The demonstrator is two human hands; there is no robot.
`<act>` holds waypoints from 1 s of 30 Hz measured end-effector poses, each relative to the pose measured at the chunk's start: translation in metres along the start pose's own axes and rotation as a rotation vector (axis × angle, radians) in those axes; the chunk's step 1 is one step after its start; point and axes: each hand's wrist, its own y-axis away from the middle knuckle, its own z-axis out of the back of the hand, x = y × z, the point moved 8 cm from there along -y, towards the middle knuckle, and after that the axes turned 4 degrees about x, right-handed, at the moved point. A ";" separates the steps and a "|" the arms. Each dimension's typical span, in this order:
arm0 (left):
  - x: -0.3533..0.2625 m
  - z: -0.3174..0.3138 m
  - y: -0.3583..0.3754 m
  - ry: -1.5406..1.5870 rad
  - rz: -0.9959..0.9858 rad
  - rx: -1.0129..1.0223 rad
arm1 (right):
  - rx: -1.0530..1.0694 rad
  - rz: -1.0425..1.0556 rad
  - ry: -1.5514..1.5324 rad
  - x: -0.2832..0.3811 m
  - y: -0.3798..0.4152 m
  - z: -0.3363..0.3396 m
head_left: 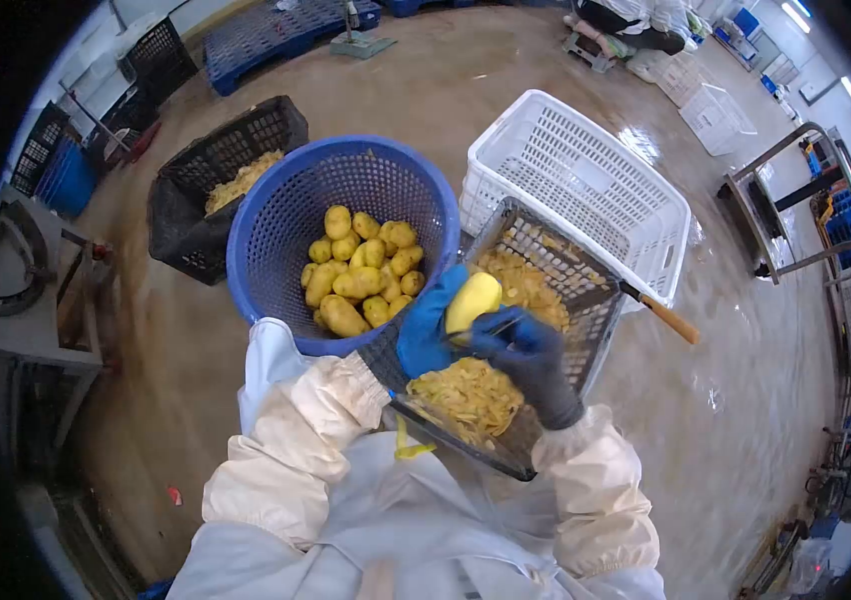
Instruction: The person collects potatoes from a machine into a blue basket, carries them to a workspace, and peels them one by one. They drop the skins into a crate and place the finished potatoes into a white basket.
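Blue-gloved L hand (426, 328) grips peeled potato (476, 299) over peel crate (603, 335); R hand (534, 355) alongside, can't tell its grip. Tub (264, 235) L of crate, white basket (591, 180) behind, wood handle (674, 321) R.

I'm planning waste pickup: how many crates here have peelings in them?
2: the black crate left of the blue basket, and the dark crate below the left hand and right hand. More may be hidden.
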 end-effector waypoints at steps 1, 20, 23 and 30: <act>0.006 -0.007 0.005 0.250 0.143 -0.015 | 0.075 0.095 0.201 0.005 0.002 -0.015; 0.009 -0.024 0.011 0.269 0.261 0.039 | -0.336 -0.015 -0.313 -0.025 -0.020 0.089; -0.029 -0.050 0.017 -0.437 -0.141 0.230 | 0.078 -0.107 -0.133 -0.010 0.000 -0.001; 0.003 -0.016 0.009 0.014 0.191 0.038 | -0.333 -0.003 -0.226 -0.037 -0.024 0.084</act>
